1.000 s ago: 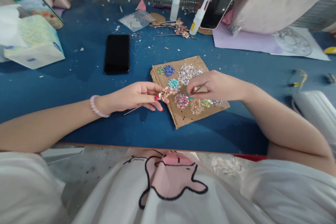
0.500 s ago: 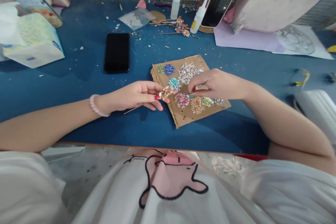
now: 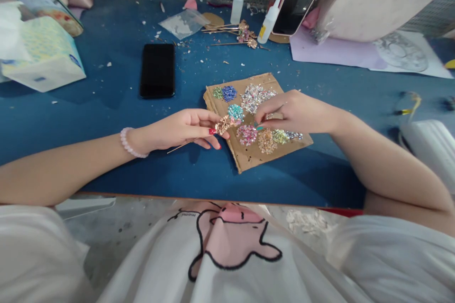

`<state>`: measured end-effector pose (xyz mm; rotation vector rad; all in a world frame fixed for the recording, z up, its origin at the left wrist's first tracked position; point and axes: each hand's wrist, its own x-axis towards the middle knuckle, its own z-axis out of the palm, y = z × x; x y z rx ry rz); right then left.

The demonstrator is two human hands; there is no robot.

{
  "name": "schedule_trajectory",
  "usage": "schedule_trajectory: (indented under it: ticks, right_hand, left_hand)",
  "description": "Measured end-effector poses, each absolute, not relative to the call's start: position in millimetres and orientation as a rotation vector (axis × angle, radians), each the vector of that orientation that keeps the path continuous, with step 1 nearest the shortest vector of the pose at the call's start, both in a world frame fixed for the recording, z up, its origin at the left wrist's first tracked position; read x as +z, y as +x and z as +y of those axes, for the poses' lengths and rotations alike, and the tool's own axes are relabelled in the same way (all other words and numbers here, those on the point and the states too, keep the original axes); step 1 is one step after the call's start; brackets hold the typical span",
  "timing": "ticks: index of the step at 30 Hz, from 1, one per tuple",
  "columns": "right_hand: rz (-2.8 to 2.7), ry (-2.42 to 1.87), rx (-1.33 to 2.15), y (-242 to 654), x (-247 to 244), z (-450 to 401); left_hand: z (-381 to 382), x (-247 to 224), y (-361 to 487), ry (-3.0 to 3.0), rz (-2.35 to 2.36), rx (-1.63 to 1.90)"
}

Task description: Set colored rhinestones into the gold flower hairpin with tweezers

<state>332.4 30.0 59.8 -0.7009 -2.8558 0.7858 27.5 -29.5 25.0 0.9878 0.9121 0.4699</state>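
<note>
My left hand (image 3: 190, 128) is closed on a gold hairpin (image 3: 223, 125) with a flower-shaped head. Its thin stem points back under the fingers to the lower left. My right hand (image 3: 282, 111) is pinched just right of the hairpin's head, over a piece of cardboard (image 3: 236, 156). What sits between its fingertips is too small to make out. Small piles of rhinestones lie on the cardboard, among them a pink pile (image 3: 246, 135), a turquoise pile (image 3: 235, 112), a silvery pile (image 3: 255, 97), a blue pile (image 3: 229, 93) and an orange pile (image 3: 266, 142).
A black phone (image 3: 158, 71) lies left of the cardboard. Behind are two glue bottles (image 3: 238, 4), several more hairpins (image 3: 227, 28) and a clear plastic bag (image 3: 184, 23). A tissue pack (image 3: 46, 57) stands at the left, a white device (image 3: 428, 147) at the right.
Both hands stay almost where they were. My right hand's fingertips have shifted very slightly upward beside the pink pile. My left hand keeps hold of the hairpin.
</note>
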Motion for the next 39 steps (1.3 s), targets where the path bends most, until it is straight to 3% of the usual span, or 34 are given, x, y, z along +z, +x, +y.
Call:
schedule_trajectory:
  ticks: [39]
  right_hand:
    - [-2.930, -0.698, 0.741, 328.6, 60.2, 21.8]
  left_hand:
    - [-29.2, 22.9, 25.4, 1.006, 0.866, 0.475]
